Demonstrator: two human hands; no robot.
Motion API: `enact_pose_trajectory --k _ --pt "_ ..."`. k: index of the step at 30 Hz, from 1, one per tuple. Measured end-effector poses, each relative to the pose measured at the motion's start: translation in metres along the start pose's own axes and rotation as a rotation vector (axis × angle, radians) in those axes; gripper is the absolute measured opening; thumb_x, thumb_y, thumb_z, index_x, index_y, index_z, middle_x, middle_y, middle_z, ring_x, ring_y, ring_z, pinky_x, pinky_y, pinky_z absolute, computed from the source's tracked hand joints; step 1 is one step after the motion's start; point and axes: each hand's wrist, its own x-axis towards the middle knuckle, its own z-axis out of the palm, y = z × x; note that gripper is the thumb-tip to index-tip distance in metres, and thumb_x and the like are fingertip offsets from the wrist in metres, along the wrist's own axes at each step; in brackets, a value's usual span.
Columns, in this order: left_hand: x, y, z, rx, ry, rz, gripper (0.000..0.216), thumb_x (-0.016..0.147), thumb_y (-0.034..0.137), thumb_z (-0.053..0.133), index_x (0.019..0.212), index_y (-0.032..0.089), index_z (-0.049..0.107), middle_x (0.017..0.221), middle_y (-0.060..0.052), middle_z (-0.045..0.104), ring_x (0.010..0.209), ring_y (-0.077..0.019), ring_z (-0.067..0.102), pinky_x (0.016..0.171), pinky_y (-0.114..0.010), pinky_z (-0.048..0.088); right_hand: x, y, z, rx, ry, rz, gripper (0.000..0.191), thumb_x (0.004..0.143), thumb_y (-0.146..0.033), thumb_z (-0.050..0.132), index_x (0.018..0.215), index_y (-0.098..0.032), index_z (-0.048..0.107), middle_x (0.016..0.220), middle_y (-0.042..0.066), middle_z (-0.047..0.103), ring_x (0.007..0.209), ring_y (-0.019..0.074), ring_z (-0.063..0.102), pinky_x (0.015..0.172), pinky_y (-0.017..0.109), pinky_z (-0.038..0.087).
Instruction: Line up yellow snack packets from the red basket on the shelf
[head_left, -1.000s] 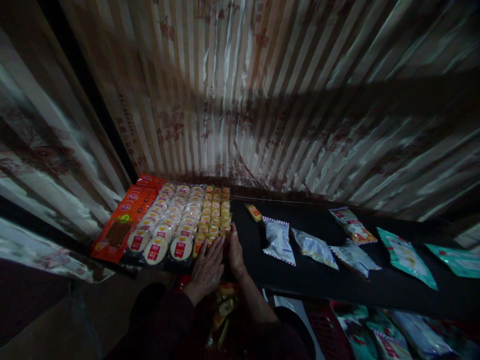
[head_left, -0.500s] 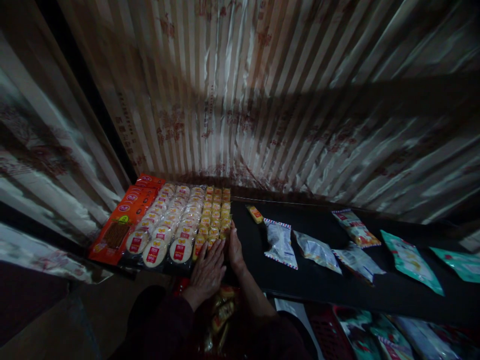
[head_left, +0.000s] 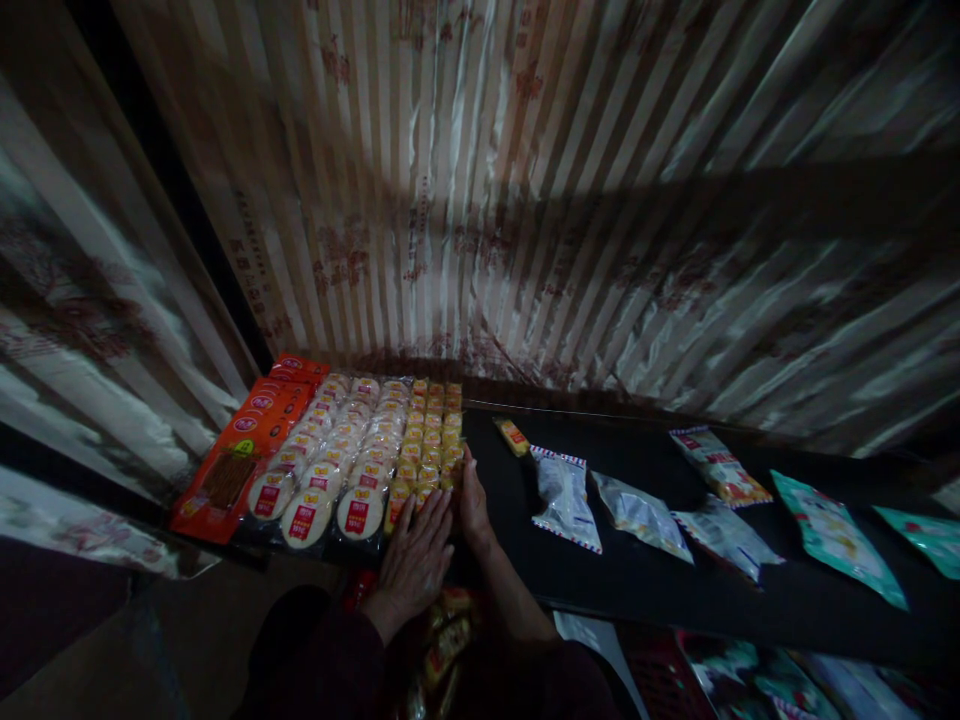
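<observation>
Small yellow snack packets (head_left: 432, 435) lie in tight columns on a black table (head_left: 510, 520). My left hand (head_left: 417, 552) rests against their near end, its fingers stretched out over the front packets. My right hand (head_left: 473, 505) stands on edge along the right side of the same rows, fingers straight and touching the packets. Neither hand grips anything that I can see. Left of the yellow packets are columns of round white crackers in clear wrappers (head_left: 358, 513). Beyond those lie flat orange snack bags (head_left: 255, 420).
One yellow packet (head_left: 512, 437) lies apart on the table. To the right are a silver-backed bag (head_left: 565, 498), several others and a green bag (head_left: 838, 535). Below the table edge are a red basket (head_left: 664, 680) and more yellow packets (head_left: 448, 645). A striped curtain (head_left: 480, 200) hangs behind.
The view has shifted slightly, so the table items sit a little lower in the picture. Both hands stay pressed to the yellow packets, with hardly any movement.
</observation>
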Motion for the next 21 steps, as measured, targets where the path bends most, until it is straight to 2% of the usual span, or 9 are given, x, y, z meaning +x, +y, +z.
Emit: enact_pose_trajectory --k 4,7,10,16,21 --pt "0.001 0.000 -0.004 0.019 0.005 0.008 0.054 0.094 0.031 0.033 0.145 0.017 0.027 0.155 -0.002 0.022 0.145 -0.0183 0.009 0.118 -0.044 -0.005 0.011 -0.003 -0.007 0.003 0.051 0.003 0.077 0.082 -0.070 0.036 0.142 -0.022 0.038 0.148 0.001 0.037 0.140 0.0196 0.029 0.115 0.035 0.024" --pt "0.001 0.000 -0.006 0.022 0.003 0.019 0.055 0.093 0.030 0.034 0.146 0.018 0.024 0.155 -0.001 0.022 0.145 -0.0179 0.008 0.117 -0.043 -0.006 0.024 -0.008 -0.010 -0.016 0.076 0.001 0.078 0.080 -0.071 0.038 0.139 -0.020 0.043 0.149 0.002 0.034 0.141 0.0199 0.025 0.117 0.036 0.018" --pt "0.002 0.000 -0.007 0.025 0.002 0.013 0.056 0.093 0.030 0.035 0.146 0.017 0.025 0.155 -0.002 0.023 0.145 -0.0182 0.008 0.117 -0.043 -0.005 0.034 -0.012 -0.008 0.002 0.060 0.018 0.078 0.079 -0.072 0.038 0.137 -0.021 0.045 0.148 0.002 0.037 0.140 0.0211 0.029 0.116 0.037 0.021" --pt "0.002 0.001 -0.007 0.028 0.006 0.006 0.056 0.093 0.031 0.035 0.146 0.017 0.026 0.154 -0.003 0.024 0.145 -0.0187 0.009 0.117 -0.043 -0.004 0.037 -0.010 -0.002 -0.003 -0.017 0.017 0.071 0.080 -0.071 0.038 0.132 -0.025 0.052 0.133 0.002 0.057 0.133 0.0228 0.042 0.110 0.040 0.034" --pt "0.002 0.000 -0.005 0.037 0.021 0.013 0.056 0.092 0.030 0.036 0.146 0.017 0.025 0.154 -0.003 0.024 0.144 -0.0188 0.009 0.117 -0.043 -0.002 0.042 -0.012 -0.005 0.003 0.012 0.014 0.072 0.080 -0.071 0.039 0.134 -0.025 0.050 0.141 0.002 0.048 0.135 0.0229 0.039 0.112 0.039 0.031"
